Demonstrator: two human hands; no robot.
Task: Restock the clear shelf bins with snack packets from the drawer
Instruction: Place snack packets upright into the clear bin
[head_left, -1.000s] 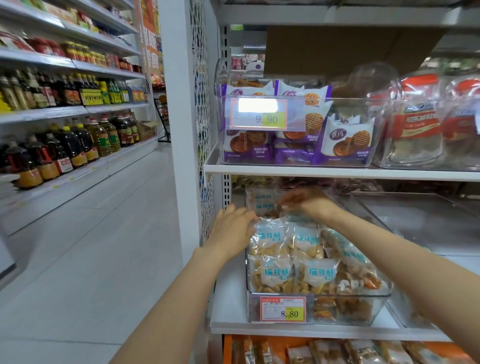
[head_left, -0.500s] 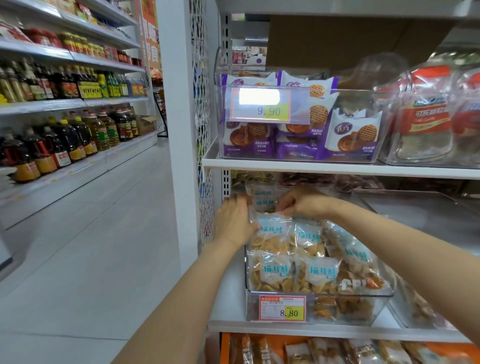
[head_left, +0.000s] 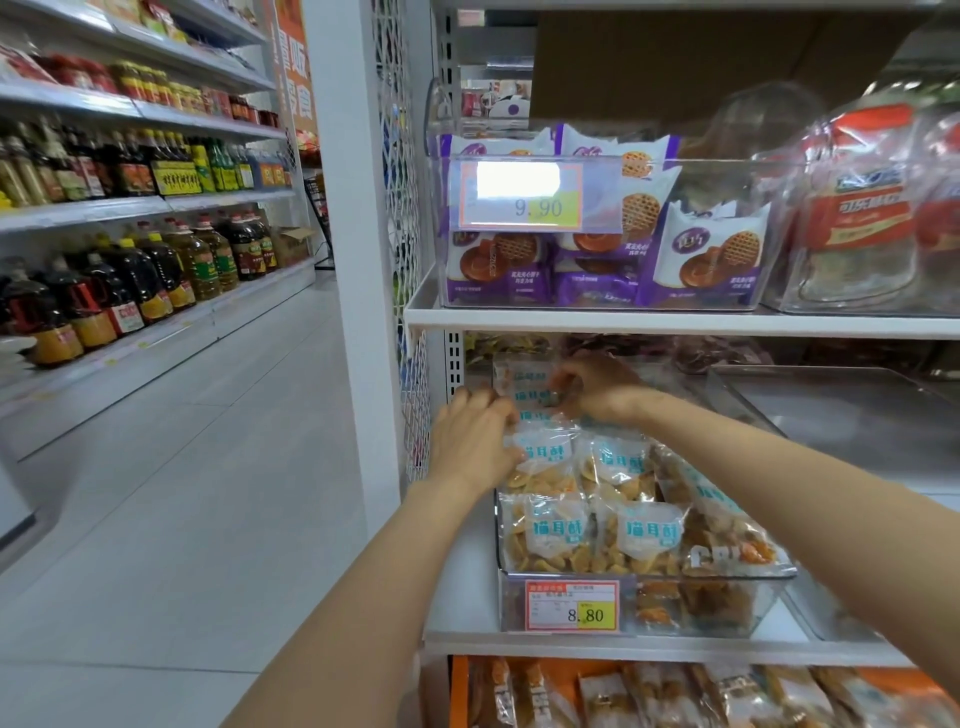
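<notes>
A clear shelf bin (head_left: 727, 608) with an 8.80 price tag (head_left: 571, 606) sits on the middle shelf, packed with several clear snack packets (head_left: 649, 530) bearing white and teal labels. My left hand (head_left: 475, 441) lies against the left edge of the packets near the bin's back, fingers curled onto a packet (head_left: 540, 452). My right hand (head_left: 597, 387) reaches deeper under the upper shelf and pinches the top of a rear packet (head_left: 524, 382). The drawer is out of view.
An empty clear bin (head_left: 857, 415) stands to the right on the same shelf. Above, another bin (head_left: 597, 291) holds purple biscuit packs. The upper shelf edge (head_left: 675, 322) hangs low over my hands. An orange tray of packets (head_left: 675, 696) lies below. Oil bottles (head_left: 156, 275) line the aisle's left side.
Both hands have moved deeper toward the back of the bin. The left hand slid forward along the packets' left side; the right hand stays on the rear packets.
</notes>
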